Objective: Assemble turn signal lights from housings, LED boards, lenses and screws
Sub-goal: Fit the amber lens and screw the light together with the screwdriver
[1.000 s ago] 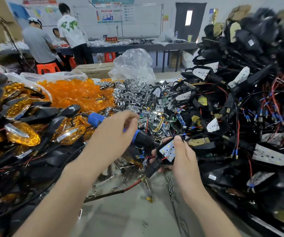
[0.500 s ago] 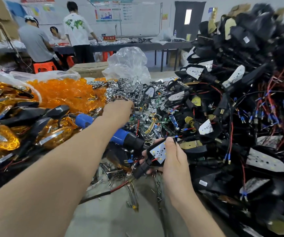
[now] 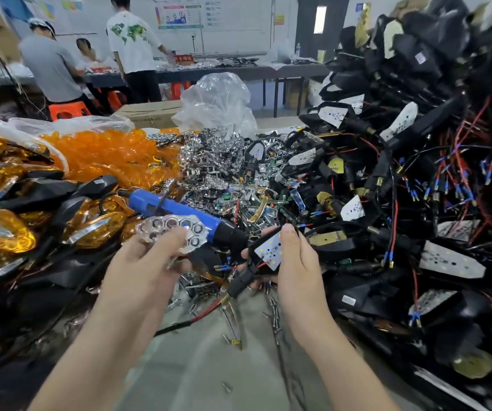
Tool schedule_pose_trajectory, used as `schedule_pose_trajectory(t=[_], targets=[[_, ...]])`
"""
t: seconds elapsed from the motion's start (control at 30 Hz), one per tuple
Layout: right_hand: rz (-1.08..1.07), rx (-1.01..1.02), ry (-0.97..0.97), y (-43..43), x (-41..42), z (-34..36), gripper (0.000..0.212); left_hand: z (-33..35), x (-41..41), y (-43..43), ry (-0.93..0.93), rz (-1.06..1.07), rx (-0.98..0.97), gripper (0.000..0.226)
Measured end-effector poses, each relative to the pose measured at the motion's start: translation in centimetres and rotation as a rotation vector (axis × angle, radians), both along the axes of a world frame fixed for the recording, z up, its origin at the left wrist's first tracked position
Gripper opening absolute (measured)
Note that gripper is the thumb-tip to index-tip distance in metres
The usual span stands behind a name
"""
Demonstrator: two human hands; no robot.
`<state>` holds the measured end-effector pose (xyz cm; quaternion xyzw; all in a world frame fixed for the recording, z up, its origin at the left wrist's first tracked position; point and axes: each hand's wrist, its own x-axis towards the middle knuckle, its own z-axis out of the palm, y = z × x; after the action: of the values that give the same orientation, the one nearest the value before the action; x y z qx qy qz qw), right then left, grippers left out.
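My left hand (image 3: 147,262) holds a shiny chrome reflector (image 3: 170,229) with several round cups, raised above the table's middle. My right hand (image 3: 295,265) grips a black turn signal housing (image 3: 256,262) with a white LED board (image 3: 270,250) seated in it; its stem and red wire hang down to the left. My thumb lies on the board's upper edge. The two parts are a hand's width apart. A blue electric screwdriver (image 3: 179,212) lies on the pile just behind my left hand.
A heap of orange lenses (image 3: 111,155) and finished amber lights (image 3: 4,229) fills the left. Chrome reflectors (image 3: 209,161) pile up at centre back. Black housings with boards and wires (image 3: 416,173) tower on the right. Loose screws (image 3: 274,318) lie on the grey table (image 3: 209,366). People work at a far bench.
My left hand has left the screwdriver, reached to the chrome pile and come back holding a reflector. My right hand has kept hold of the housing.
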<state>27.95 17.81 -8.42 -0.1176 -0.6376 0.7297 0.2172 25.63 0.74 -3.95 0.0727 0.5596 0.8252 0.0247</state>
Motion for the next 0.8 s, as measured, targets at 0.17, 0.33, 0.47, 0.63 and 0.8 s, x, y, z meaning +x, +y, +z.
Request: schedule_pose_trajectory(t=[0.17, 0.33, 0.47, 0.63, 0.8], targets=[[-0.020, -0.024, 0.005, -0.2, 0.0, -0.2, 0.052, -0.4, -0.2, -0.6, -0.104, -0.104, 0.158, 0.013], [-0.029, -0.010, -0.007, -0.3, -0.1, 0.0, 0.054, -0.7, 0.3, -0.2, -0.079, -0.139, 0.035, 0.019], [-0.018, -0.004, -0.021, -0.2, 0.1, 0.1, 0.050, -0.6, 0.3, -0.1, -0.042, -0.126, 0.006, 0.021], [0.057, -0.131, -0.033, 0.4, 0.3, 0.1, 0.040, -0.4, 0.4, 0.0, -0.147, -0.100, 0.006, 0.024], [0.077, -0.176, -0.017, 0.4, 0.4, 0.1, 0.040, -1.2, 2.0, -0.4, 0.470, 0.004, -0.964, 0.029]])
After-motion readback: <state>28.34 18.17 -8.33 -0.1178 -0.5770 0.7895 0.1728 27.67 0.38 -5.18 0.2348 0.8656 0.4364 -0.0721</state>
